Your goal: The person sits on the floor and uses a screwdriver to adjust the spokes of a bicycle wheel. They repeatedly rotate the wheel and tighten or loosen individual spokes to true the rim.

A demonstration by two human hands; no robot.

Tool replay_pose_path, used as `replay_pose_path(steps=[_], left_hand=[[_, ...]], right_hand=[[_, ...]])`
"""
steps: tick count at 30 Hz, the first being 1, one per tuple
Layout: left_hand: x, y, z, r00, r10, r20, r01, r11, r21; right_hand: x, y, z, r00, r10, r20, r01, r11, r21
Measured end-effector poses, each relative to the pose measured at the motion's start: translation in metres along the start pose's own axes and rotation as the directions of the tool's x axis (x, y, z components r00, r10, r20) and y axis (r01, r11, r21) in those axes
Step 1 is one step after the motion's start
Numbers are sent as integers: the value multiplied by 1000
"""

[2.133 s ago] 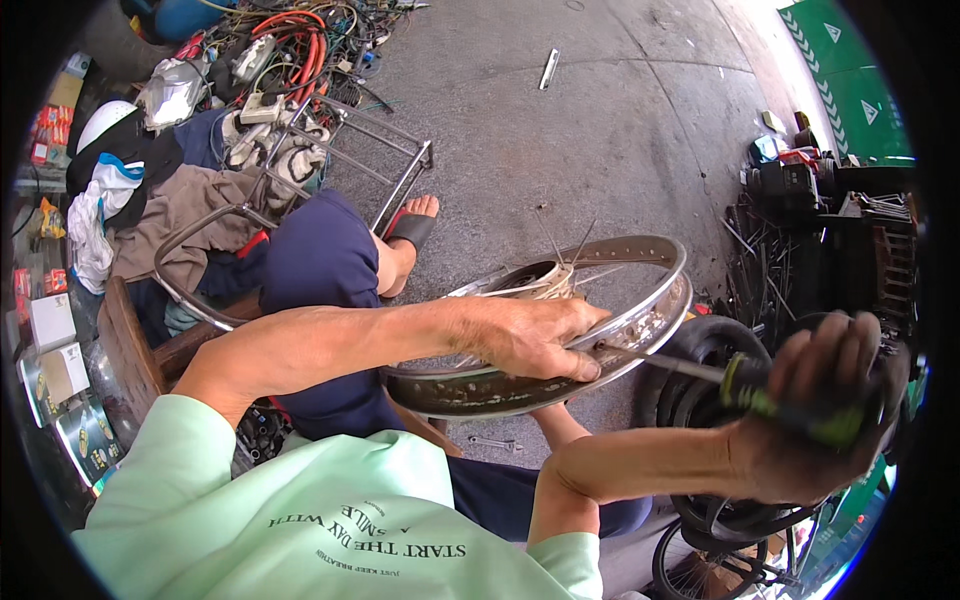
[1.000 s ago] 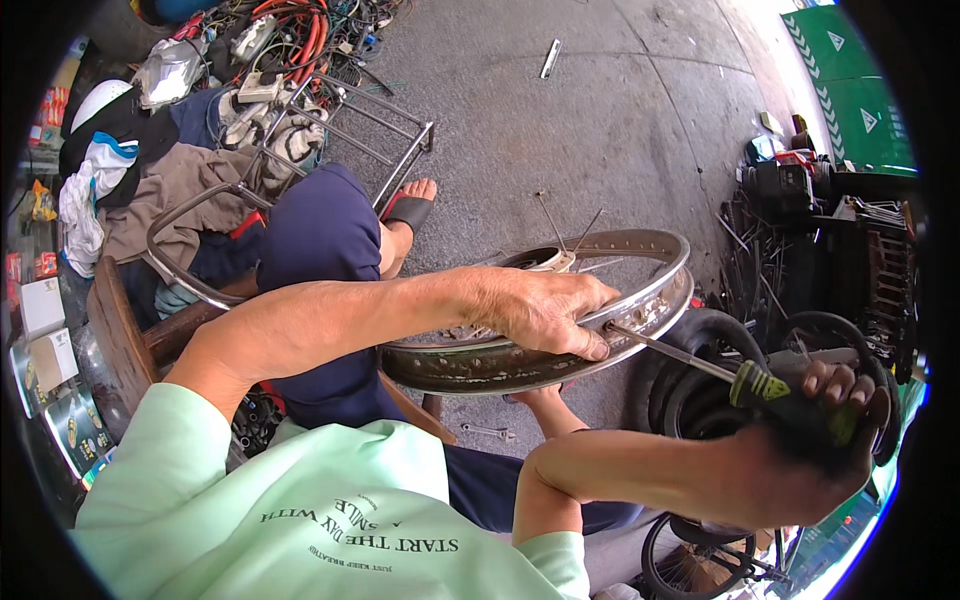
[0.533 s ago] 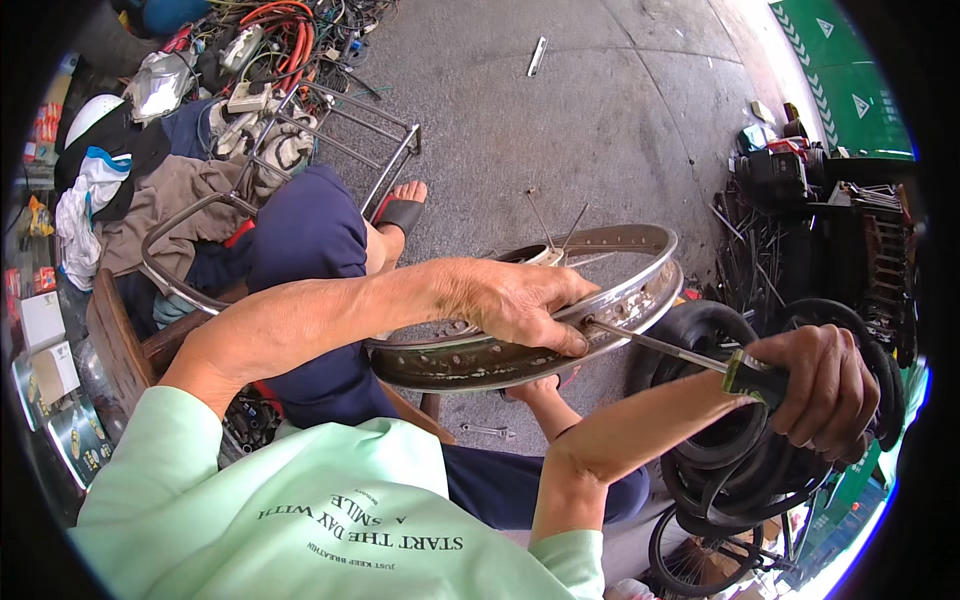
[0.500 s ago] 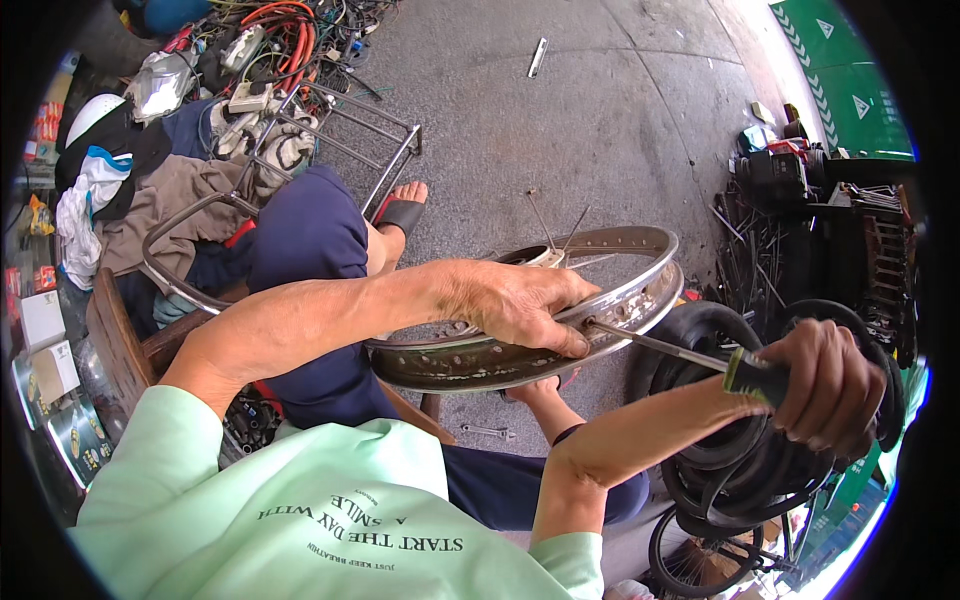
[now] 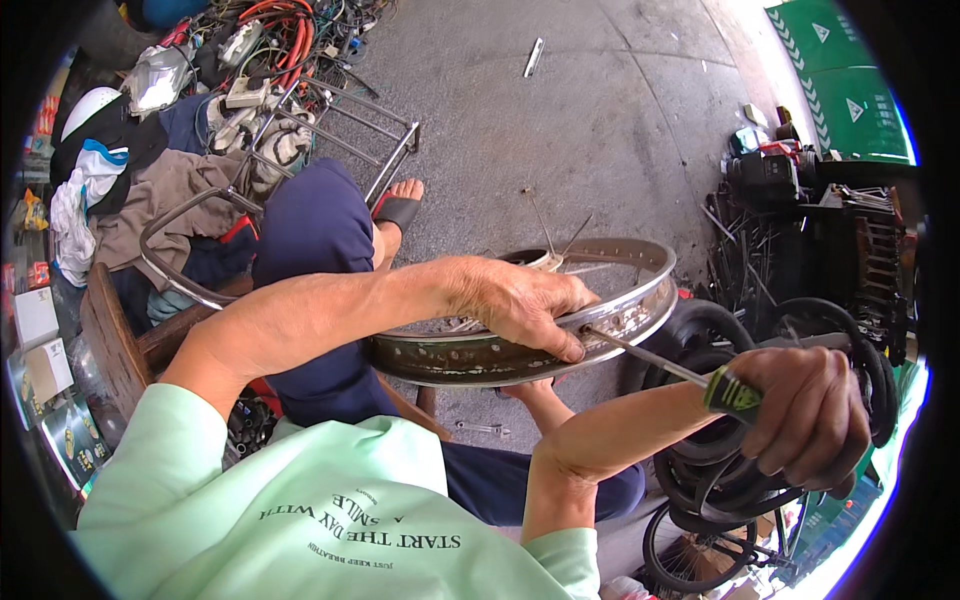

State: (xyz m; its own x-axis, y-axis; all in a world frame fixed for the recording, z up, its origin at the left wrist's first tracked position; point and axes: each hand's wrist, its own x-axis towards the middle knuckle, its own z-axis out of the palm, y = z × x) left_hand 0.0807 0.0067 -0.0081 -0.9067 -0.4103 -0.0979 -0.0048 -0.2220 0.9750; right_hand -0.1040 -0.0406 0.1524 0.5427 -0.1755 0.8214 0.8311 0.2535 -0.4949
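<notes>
A metal wheel rim (image 5: 470, 362) lies tilted across my lap, its outer channel turned toward me. My left hand (image 5: 525, 305) grips the rim's near side, thumb pressed on the outer face and fingers over the top edge. In my right hand (image 5: 812, 418) is a screwdriver (image 5: 735, 394) with a black and green handle. Its shaft runs left to the rim, and its tip meets the outer face just right of my left thumb. A few loose spokes (image 5: 540, 222) stick up from the hub (image 5: 545, 260) inside the rim, partly hidden by my left arm.
Black tyres or tubes (image 5: 705, 480) are heaped at the right, beside a rack of tools (image 5: 880, 250). A metal-framed stool (image 5: 350, 140), clothes (image 5: 165, 205) and tangled cables (image 5: 300, 50) crowd the left. A wrench (image 5: 483, 429) lies on the floor below the rim.
My right hand and the screwdriver handle have shifted slightly left and down, and the handle has turned. The rim has shifted a little; my left hand keeps its grip.
</notes>
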Motion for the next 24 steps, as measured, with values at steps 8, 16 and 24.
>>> replay_pose_path(steps=[8, 16, 24], left_hand=[[4, -8, -1, 994, 66, -88, -65, 998, 13], [-3, -15, -4, 991, 64, -116, -65, 998, -5], [4, -12, -4, 985, 117, -124, -121, 992, -27]], right_hand=[[24, 45, 69, 153, -901, -405, -552, 262, -792], [-20, -15, 37, 757, -306, -577, -152, 776, -611], [12, 9, 28, 829, -98, -550, -277, 784, -556]])
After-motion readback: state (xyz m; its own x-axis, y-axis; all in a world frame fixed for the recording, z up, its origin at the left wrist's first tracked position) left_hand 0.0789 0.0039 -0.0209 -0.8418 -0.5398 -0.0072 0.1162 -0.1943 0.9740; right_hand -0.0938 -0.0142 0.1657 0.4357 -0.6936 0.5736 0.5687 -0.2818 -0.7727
